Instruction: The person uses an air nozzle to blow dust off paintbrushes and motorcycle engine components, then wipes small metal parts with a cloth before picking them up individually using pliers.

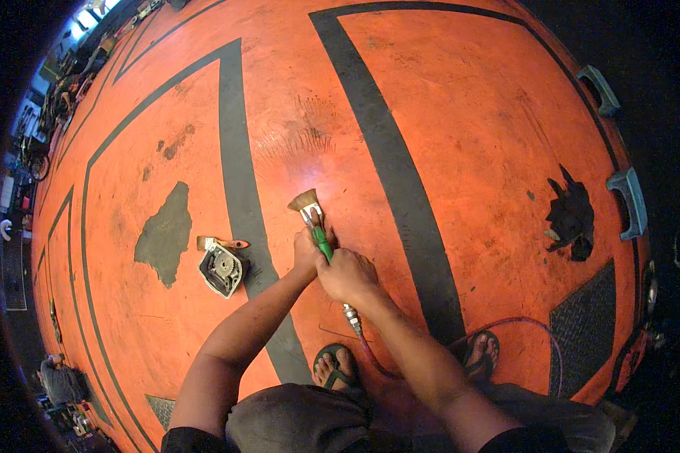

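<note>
In front of me, over the orange floor, both my hands are close together. My left hand [307,251] is closed round a flat paint brush [305,201] with brown bristles and a metal ferrule, the bristles pointing away from me. A green air blow gun [322,244] is gripped in my right hand [347,273], its nozzle end close to the brush. Behind that hand, a metal coupling [352,318] joins the gun to a hose [374,362]. To the left, a metal housing with a gear inside [223,272] lies on the floor, touching or close to a second brush with an orange-red handle [234,244].
The hose loops right past my sandalled feet [334,367]. Dark crumpled cloth or gloves [570,219] lie at the right, near a ridged dark plate [583,325] and two grey-blue stands [629,202]. Machines and clutter line the far left, where a person [62,381] is low down.
</note>
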Motion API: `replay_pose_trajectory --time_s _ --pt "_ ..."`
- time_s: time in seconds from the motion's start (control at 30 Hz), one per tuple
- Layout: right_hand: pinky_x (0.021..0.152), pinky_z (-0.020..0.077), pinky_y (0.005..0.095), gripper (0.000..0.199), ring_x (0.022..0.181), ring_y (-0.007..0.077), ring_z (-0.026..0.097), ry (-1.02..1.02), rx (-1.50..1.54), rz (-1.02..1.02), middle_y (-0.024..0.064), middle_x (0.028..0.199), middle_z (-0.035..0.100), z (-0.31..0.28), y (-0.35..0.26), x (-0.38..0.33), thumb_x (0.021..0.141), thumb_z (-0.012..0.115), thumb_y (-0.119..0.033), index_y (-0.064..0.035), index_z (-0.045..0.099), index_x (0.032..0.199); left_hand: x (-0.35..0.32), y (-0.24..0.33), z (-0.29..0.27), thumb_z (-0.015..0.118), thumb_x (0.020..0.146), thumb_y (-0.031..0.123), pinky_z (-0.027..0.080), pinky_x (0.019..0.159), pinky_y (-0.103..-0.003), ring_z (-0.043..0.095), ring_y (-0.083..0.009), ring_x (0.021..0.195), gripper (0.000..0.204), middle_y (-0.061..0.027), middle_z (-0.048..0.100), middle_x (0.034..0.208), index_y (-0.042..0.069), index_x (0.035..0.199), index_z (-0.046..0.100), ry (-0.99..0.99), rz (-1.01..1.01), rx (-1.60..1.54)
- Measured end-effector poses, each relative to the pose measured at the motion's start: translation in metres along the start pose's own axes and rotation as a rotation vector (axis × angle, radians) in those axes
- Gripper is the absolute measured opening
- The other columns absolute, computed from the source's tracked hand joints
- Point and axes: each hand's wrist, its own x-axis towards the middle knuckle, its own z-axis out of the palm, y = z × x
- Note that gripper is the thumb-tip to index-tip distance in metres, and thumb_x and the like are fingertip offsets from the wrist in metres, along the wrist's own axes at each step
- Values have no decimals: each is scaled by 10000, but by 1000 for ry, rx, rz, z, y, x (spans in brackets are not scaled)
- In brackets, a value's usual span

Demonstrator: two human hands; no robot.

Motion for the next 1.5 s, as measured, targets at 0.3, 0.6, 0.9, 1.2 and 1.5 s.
replay_pose_trajectory --time_s 0.3,0.6,0.9,1.2,1.5 --pt "889 493 531 622 982 454 654 -31 6 -22 308 981 673 -5 -4 2 979 426 -481 78 695 930 7 -19 1 638 891 313 497 527 -458 651 -385 587 341 -230 623 638 -26 887 602 -7 -25 161" --pt "888 499 519 665 987 453 653 10 18 -7 312 989 671 -3 -1 8 976 411 -518 84 691 945 6 -30 7 592 920 296 474 502 -442 634 -342 560 294 -206 608 627 3 939 609 102 55 138" --pt "894 497 513 680 976 434 662 -52 16 -14 283 968 687 -3 3 11 981 400 -536 76 695 952 3 -25 2 534 946 197 479 547 -451 637 -310 588 299 -193 642 694 17 1181 569 -9 38 118" --pt "858 515 531 637 932 452 671 16 27 -64 286 945 687 -6 5 -8 963 431 -527 49 700 921 0 -17 -11 632 843 98 479 524 -452 634 -368 589 755 -209 636 688 0 1497 268 -2 83 227" --pt "825 499 535 698 908 449 666 -34 27 2 289 891 677 -20 11 -8 987 373 -552 57 690 860 11 -5 -9 640 863 163 529 589 -481 669 -407 677 871 -277 649 747 -170 1455 95 -75 -116 301"
